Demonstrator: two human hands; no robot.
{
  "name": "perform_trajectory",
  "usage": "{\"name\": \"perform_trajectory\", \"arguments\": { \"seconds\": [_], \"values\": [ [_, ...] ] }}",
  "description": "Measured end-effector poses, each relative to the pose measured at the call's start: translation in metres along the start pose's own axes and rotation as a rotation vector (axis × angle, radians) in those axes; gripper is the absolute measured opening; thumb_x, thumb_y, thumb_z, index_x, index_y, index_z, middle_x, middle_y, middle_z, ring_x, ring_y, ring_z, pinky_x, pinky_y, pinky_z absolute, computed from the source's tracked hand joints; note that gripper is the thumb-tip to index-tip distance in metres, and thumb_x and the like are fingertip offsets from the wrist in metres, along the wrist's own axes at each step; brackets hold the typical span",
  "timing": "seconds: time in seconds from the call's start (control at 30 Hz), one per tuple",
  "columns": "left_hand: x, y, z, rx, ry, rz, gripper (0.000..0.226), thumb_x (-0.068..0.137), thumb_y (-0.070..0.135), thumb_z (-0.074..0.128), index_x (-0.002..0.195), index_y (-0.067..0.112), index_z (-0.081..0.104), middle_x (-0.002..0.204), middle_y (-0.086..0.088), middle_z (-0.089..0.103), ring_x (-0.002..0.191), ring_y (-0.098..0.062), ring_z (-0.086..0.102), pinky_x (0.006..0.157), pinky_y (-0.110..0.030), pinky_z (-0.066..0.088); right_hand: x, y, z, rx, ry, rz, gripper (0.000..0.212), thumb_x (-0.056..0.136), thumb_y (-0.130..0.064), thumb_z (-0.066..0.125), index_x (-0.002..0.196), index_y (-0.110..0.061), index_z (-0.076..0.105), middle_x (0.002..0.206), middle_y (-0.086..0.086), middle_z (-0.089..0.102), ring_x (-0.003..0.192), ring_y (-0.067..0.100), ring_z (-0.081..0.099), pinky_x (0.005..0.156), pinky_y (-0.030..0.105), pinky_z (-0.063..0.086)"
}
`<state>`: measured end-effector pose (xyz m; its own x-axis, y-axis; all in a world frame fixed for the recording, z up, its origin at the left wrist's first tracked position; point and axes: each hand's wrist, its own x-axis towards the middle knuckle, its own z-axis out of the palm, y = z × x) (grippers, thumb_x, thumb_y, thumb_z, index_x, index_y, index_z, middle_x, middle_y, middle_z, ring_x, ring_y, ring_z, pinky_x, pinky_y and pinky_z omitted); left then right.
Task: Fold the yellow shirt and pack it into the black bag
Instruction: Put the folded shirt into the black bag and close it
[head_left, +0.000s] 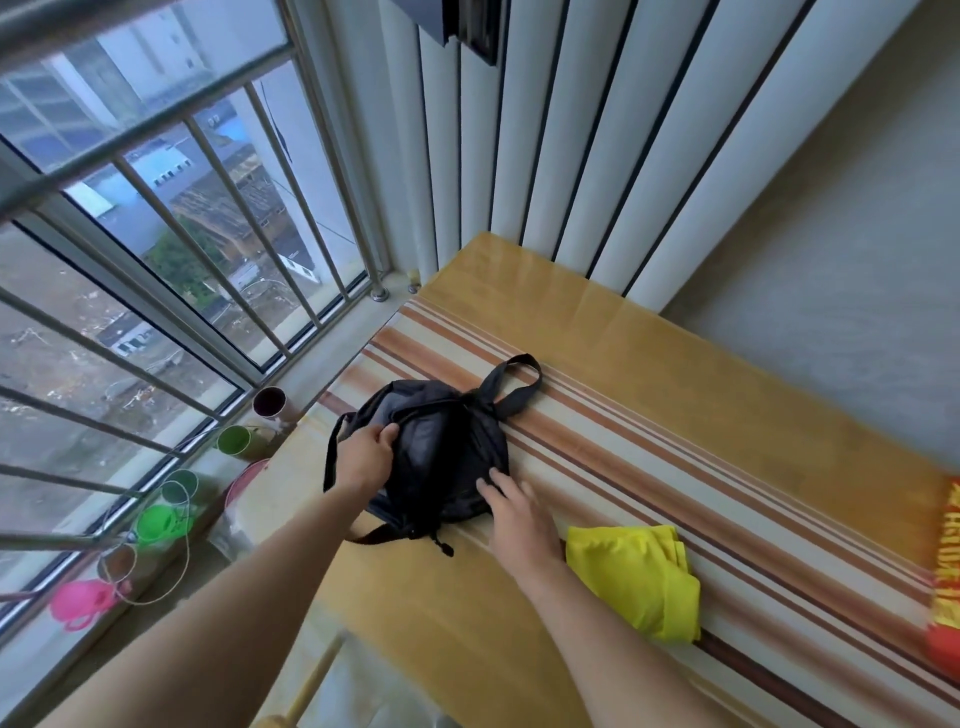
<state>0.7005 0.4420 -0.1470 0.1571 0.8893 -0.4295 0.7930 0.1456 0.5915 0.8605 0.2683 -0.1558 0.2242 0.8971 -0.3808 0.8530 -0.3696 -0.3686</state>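
The bag (441, 457) lies on the table (649, 364), shirt (636, 579) to its right.

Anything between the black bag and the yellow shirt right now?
Only the right hand and its wrist, fingers resting on the black bag; the yellow shirt lies just beyond, per the head view.

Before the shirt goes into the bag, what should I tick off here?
1. Shirt folded: ok, lies as a compact bundle.
2. Shirt within reach: ok, beside the right hand.
3. Bag held: ok, left hand grips its edge, right hand rests on it.
4. Bag mouth open enough: cannot tell.
5. A hand free for the shirt: not ok, both are on the bag.
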Motion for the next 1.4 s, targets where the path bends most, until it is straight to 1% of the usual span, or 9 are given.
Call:
{"name": "perform_trajectory", "arguments": {
  "seconds": [0.17,0.33,0.53,0.67,0.8,0.93,1.07,1.23,1.4],
  "values": [
    [-0.001,0.014,0.022,0.068,-0.146,-0.012,0.038,0.103,0.039,0.044,0.081,0.011,0.058,0.062,-0.007,0.055,0.059,-0.025,0.052,0.051,-0.034,0.031,-0.004,0.012,-0.019,0.209,-0.208,-0.004,0.067,0.090,-0.003,0.047,0.151,-0.030,0.037,0.162,-0.010,0.023,0.144,0.027,0.029,0.110,0.041,0.041],
    [-0.018,0.015,0.024,0.018,-0.119,0.011,0.040,0.102,0.042,0.045,0.081,0.012,0.059,0.064,-0.009,0.056,0.058,-0.024,0.053,0.054,-0.034,0.033,-0.018,0.065,-0.049,0.257,0.096,0.009,0.023,0.089,-0.030,0.051,0.108,-0.026,0.063,0.116,-0.006,0.058,0.113,0.020,0.056,0.093,0.034,0.047],
    [-0.053,0.025,0.043,-0.044,-0.137,0.035,0.039,0.103,0.043,0.044,0.093,0.011,0.065,0.083,-0.018,0.068,0.079,-0.035,0.064,0.064,-0.039,0.044,-0.038,0.136,-0.082,-0.022,-0.478,0.151,0.109,0.059,-0.087,0.059,0.148,-0.033,0.027,0.154,-0.003,0.027,0.146,0.025,0.022,0.116,0.050,0.022],
    [-0.074,0.021,0.058,-0.190,-0.173,-0.075,0.034,0.102,0.043,0.044,0.091,0.019,0.066,0.093,-0.013,0.070,0.089,-0.029,0.066,0.087,-0.045,0.052,-0.044,0.147,-0.085,-0.217,-0.630,0.069,0.128,0.051,-0.080,0.074,0.149,-0.018,0.020,0.157,0.004,0.026,0.146,0.027,0.026,0.115,0.049,0.027],
    [-0.092,0.013,0.072,-0.263,-0.172,-0.123,0.039,0.102,0.044,0.044,0.088,0.013,0.064,0.081,-0.009,0.062,0.077,-0.024,0.061,0.074,-0.037,0.048,-0.051,0.148,-0.067,-0.197,-0.596,0.113,0.129,0.057,-0.067,0.083,0.152,-0.009,0.017,0.153,0.011,0.040,0.140,0.031,0.039,0.113,0.048,0.032],
    [-0.102,0.012,0.078,-0.282,-0.124,-0.176,0.041,0.102,0.040,0.047,0.074,0.009,0.049,0.061,-0.002,0.040,0.054,-0.016,0.040,0.057,-0.030,0.031,-0.058,0.153,-0.056,-0.025,-0.581,0.150,0.094,0.056,-0.059,0.087,0.130,-0.010,0.055,0.131,0.011,0.062,0.117,0.028,0.059,0.094,0.035,0.048],
    [-0.103,0.011,0.078,-0.287,-0.095,-0.206,0.039,0.101,0.039,0.050,0.075,0.010,0.050,0.064,-0.005,0.044,0.059,-0.019,0.046,0.060,-0.031,0.035,-0.072,0.153,-0.053,0.188,-0.521,0.136,0.093,0.052,-0.056,0.088,0.131,-0.020,0.055,0.126,0.001,0.064,0.111,0.021,0.061,0.093,0.033,0.049],
    [-0.105,0.012,0.075,-0.313,-0.094,-0.192,0.038,0.099,0.037,0.054,0.072,0.014,0.042,0.057,0.001,0.035,0.050,-0.015,0.035,0.053,-0.029,0.029,-0.068,0.132,-0.070,0.975,-0.275,0.298,0.052,0.061,-0.036,0.093,0.106,-0.022,0.071,0.104,-0.001,0.075,0.094,0.019,0.071,0.090,0.043,0.057],
    [-0.103,0.009,0.077,-0.349,-0.089,-0.182,0.041,0.098,0.036,0.057,0.068,0.017,0.036,0.056,0.002,0.030,0.050,-0.015,0.031,0.054,-0.029,0.028,-0.035,0.084,-0.066,1.405,-0.167,0.436,0.055,0.069,-0.032,0.090,0.116,-0.018,0.065,0.108,0.005,0.074,0.095,0.027,0.072,0.077,0.039,0.059]
  ]
}}
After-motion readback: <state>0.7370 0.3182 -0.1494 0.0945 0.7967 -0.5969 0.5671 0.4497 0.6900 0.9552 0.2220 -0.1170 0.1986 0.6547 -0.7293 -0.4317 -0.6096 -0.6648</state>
